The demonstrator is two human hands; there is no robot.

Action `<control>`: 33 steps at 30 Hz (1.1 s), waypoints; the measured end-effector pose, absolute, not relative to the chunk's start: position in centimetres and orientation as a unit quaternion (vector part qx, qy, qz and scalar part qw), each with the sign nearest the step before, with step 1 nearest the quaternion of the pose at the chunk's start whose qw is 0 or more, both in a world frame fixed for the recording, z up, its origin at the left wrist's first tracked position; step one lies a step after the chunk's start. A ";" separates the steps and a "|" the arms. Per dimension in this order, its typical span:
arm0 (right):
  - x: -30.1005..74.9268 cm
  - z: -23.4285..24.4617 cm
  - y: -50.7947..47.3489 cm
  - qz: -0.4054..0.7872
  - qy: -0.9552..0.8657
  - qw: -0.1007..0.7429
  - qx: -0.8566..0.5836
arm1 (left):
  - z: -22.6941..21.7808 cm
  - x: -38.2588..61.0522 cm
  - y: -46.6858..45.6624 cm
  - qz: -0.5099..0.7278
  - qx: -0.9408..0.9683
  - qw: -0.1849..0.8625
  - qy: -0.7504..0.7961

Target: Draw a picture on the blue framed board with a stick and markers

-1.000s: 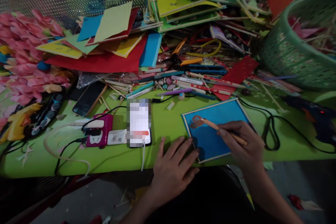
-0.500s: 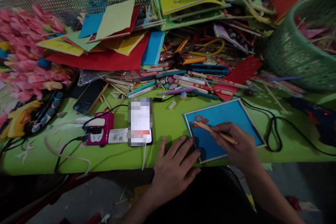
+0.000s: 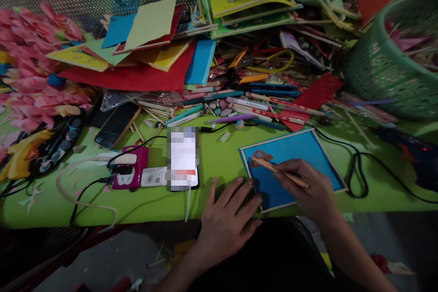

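Note:
My right hand [image 3: 305,185] grips an orange marker pen [image 3: 290,176] between thumb and fingers. Its tip touches an orange-brown drawn shape [image 3: 260,156], rounded like petals, near the upper left of a blue card [image 3: 297,151]. Thin pale sticks frame the card's edges. My left hand [image 3: 232,216] lies spread, palm down, on the green table, with its fingertips against the card's lower left edge. A phone with a lit, blurred-out screen [image 3: 182,159] lies to the left of that hand.
A magenta power adapter [image 3: 139,173] with cables sits at left, near a dark phone [image 3: 118,125]. Pens [image 3: 248,104], coloured cards [image 3: 249,2] and sticks pile up behind. A green basket [image 3: 379,64] stands at right, above a dark glue gun [image 3: 410,150]. Pink paper petals [image 3: 41,50] fill the far left.
The drawn shape shows slightly more orange outline around the pen tip. Both hands and the card hold nearly the same places.

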State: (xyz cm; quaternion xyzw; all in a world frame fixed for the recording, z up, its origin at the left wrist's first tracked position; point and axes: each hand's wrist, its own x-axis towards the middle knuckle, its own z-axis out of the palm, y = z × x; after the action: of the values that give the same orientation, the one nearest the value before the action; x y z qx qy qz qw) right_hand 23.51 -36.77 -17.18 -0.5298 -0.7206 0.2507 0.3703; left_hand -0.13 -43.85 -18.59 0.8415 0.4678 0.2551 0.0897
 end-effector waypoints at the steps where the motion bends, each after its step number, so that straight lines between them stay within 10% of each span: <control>1: 23.6 -17.2 -36.8 0.256 -0.714 0.376 -0.533 | -18.6 -0.1 -43.9 0.255 0.841 0.091 0.468; 24: 23.8 -17.1 -36.4 0.339 -0.353 0.704 -0.515 | -18.1 -0.1 -43.8 0.255 0.833 0.103 0.481; 33: 23.8 -16.5 -36.8 0.396 -0.423 0.606 -0.545 | -17.4 0.4 -44.1 0.222 0.834 0.100 0.495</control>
State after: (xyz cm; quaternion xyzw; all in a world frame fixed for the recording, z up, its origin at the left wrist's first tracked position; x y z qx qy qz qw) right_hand 23.84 -36.85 -16.47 -0.5451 -0.4225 0.3956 0.6065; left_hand 0.39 -44.11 -17.43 0.8342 0.4948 0.2218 0.1001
